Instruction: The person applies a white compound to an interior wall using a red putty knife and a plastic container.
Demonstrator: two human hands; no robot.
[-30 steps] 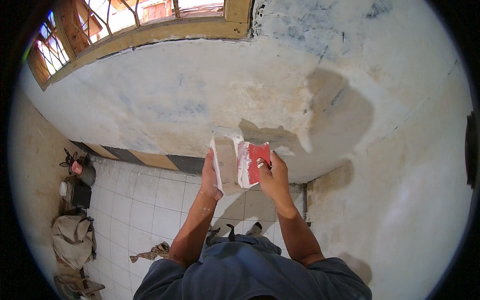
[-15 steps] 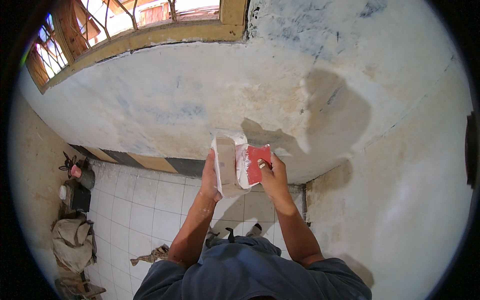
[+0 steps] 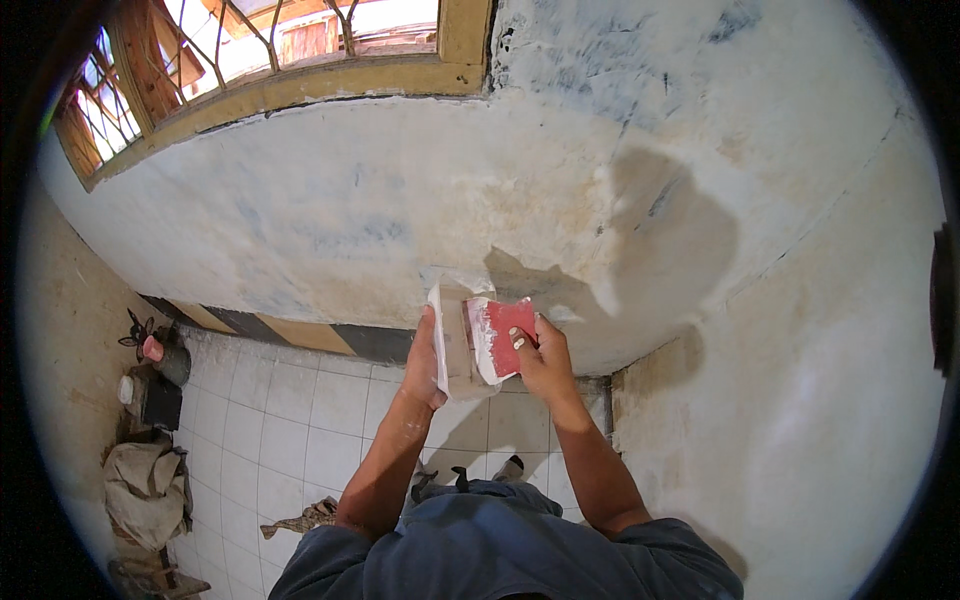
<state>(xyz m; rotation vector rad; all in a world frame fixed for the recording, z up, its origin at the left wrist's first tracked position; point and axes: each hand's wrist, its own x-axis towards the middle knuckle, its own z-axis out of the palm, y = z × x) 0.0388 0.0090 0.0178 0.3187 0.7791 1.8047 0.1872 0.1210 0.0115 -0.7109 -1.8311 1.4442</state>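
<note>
"Two hands show in the head view, both occupied. What does each one hold?"

"The left hand (image 3: 422,362) cradles a pale rectangular tub (image 3: 455,352) by its left side, thumb lying up the outer wall, the other fingers mostly hidden. The right hand (image 3: 548,367) grips a red scraper (image 3: 513,328), thumb flat on its face; how the fingers underneath are set, I cannot tell."

"And where are the tub and scraper?"

"Side by side in front of the dark shirt (image 3: 480,550), held up over the tiled floor (image 3: 333,402) and near the wall (image 3: 300,190). The scraper overlaps the tub's right part; whether it presses there is unclear."

"Which step is this, would you say?"

"Loading or wiping the blade, I judge, since white paste (image 3: 481,333) coats its left part. The next move would call for a steady left hold while the right guides that edge along the tub."

"Which way do they point?"

"The scraper's pasty edge faces left, tubward; its long axis runs from the wall side toward the shirt, far end leaning slightly left. The tub's long axis lies much the same way."
</note>
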